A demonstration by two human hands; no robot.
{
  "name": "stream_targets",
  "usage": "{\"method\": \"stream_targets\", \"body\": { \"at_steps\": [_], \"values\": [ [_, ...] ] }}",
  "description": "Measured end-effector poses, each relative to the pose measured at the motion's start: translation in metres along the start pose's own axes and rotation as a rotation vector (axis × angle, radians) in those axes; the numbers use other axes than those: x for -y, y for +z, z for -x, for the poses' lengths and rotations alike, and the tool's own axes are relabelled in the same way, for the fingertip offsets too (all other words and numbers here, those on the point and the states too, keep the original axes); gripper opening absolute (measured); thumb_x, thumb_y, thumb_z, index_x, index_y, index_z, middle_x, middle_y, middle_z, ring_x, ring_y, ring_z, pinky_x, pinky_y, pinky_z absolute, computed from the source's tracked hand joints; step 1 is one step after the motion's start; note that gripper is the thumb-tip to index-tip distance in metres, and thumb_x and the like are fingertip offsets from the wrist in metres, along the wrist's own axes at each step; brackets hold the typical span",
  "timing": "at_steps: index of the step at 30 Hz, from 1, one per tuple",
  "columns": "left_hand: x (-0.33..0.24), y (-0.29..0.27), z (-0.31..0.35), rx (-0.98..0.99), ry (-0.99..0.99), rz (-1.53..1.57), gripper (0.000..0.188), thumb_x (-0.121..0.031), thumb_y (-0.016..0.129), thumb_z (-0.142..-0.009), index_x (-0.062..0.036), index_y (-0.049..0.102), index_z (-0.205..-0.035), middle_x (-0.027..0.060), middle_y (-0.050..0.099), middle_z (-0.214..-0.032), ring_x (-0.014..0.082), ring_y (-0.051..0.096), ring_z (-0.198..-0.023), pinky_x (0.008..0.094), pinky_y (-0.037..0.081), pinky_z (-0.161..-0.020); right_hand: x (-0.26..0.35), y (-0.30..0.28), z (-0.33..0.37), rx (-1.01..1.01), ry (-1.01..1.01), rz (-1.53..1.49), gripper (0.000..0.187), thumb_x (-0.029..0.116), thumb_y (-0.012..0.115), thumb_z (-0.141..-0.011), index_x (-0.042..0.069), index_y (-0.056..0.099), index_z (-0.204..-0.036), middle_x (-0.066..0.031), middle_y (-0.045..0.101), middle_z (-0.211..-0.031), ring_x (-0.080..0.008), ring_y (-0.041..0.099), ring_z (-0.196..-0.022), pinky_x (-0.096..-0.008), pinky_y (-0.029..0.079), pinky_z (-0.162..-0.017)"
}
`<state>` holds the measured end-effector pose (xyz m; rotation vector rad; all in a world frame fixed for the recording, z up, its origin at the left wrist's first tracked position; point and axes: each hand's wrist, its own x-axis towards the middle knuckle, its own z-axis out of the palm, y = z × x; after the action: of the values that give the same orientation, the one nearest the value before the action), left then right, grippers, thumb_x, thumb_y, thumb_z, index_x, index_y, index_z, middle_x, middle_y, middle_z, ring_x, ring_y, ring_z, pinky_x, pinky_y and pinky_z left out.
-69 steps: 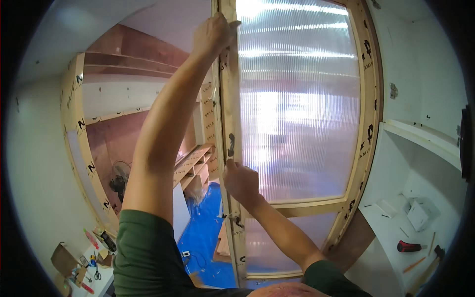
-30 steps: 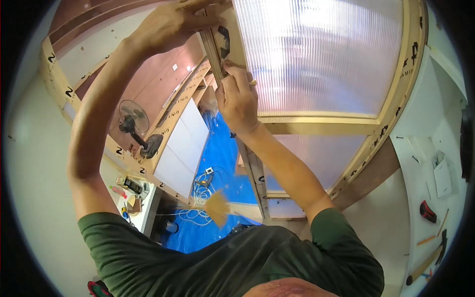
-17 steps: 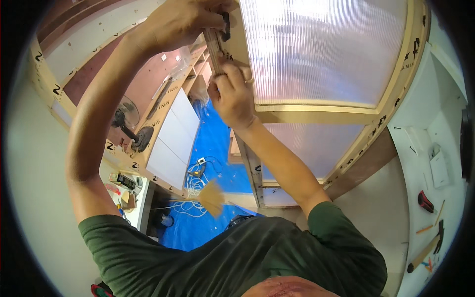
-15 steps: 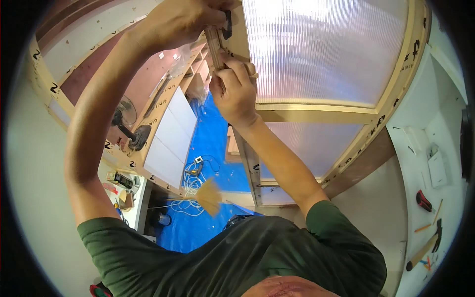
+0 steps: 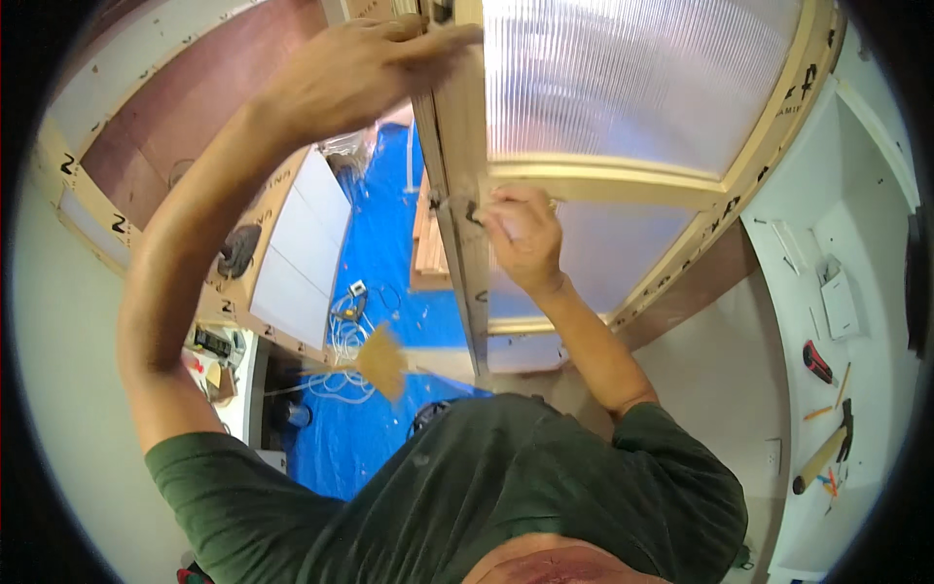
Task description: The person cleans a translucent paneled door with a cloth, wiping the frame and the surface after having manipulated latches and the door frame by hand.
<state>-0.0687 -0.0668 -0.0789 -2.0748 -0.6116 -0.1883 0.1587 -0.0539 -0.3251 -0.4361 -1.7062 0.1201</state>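
A wooden-framed door (image 5: pixel 465 117) with ribbed translucent panels (image 5: pixel 632 83) stands before me. My left hand (image 5: pixel 355 78) is raised at the top, its fingers stretched across the door's narrow upright near a small dark fitting (image 5: pixel 443 12). Lower down the same upright, my right hand (image 5: pixel 525 238) is closed, with thumb and fingers pressed together, beside a small dark latch-like piece (image 5: pixel 474 212). Blur on the right fingers hides what they hold, if anything.
A white shelf (image 5: pixel 788 409) at right carries a hammer (image 5: pixel 825 457) and a red-black utility knife (image 5: pixel 817 362). Blue sheeting (image 5: pixel 389 302) covers the floor, with a tangled white cable (image 5: pixel 345 365) and a blurred straw-coloured brush or broom (image 5: pixel 382 365). Wooden cabinets with white panels (image 5: pixel 306 258) stand left.
My right hand has left the upper part of the upright and moved down and right to the dark latch-like piece. My left hand has shifted slightly down-left, its fingers now more extended.
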Motion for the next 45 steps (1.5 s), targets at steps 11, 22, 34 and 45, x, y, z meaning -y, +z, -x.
{"method": "stream_targets", "body": {
  "at_steps": [11, 22, 34, 45],
  "values": [
    [-0.034, 0.029, 0.042, -0.423, -0.185, 0.294, 0.047, -0.002, 0.07, -0.091, -0.0097, 0.065, -0.136, 0.0079, 0.063, -0.143, 0.0302, 0.07, -0.099, 0.0353, 0.06, -0.082, 0.02, 0.033, 0.021, 0.264, 0.063, 0.353, 0.068, 0.02, 0.071, -0.087, 0.005, 0.05, -0.151, -0.0338, 0.025, -0.164, -0.0531, 0.034, -0.146, -0.0596, 0.034, -0.114],
    [-0.158, 0.072, 0.012, -0.547, -1.139, 0.427, 0.048, -0.035, 0.088, -0.082, -0.0044, 0.064, -0.111, 0.012, 0.06, -0.088, 0.0255, 0.061, -0.074, 0.0357, 0.051, -0.067, 0.008, -0.023, -0.014, 0.258, -0.023, 0.098, 0.035, 0.008, 0.075, -0.086, 0.002, 0.071, -0.12, -0.0204, 0.069, -0.124, -0.036, 0.064, -0.119, -0.0476, 0.05, -0.104],
    [-0.139, 0.082, -0.032, -0.746, -1.18, 0.448, 0.021, -0.015, 0.08, -0.087, -0.004, 0.063, -0.084, 0.0122, 0.053, -0.084, 0.0286, 0.056, -0.067, 0.0418, 0.046, -0.059, 0.029, -0.058, -0.285, 0.564, -0.722, 0.481, 0.035, 0.013, 0.084, -0.076, 0.021, 0.075, -0.109, -0.0007, 0.063, -0.13, -0.0256, 0.059, -0.115, -0.0435, 0.049, -0.097],
    [-0.134, 0.112, -0.007, -1.073, -1.115, 0.815, 0.027, -0.007, 0.078, -0.085, -0.0021, 0.055, -0.073, 0.0081, 0.048, -0.078, 0.0211, 0.048, -0.071, 0.0336, 0.039, -0.064, 0.081, -0.017, -0.334, 0.912, -1.042, 0.603, 0.019, 0.018, 0.066, -0.086, 0.012, 0.06, -0.069, 0.0017, 0.055, -0.09, -0.016, 0.057, -0.096, -0.0452, 0.034, -0.103]
  ]
}}
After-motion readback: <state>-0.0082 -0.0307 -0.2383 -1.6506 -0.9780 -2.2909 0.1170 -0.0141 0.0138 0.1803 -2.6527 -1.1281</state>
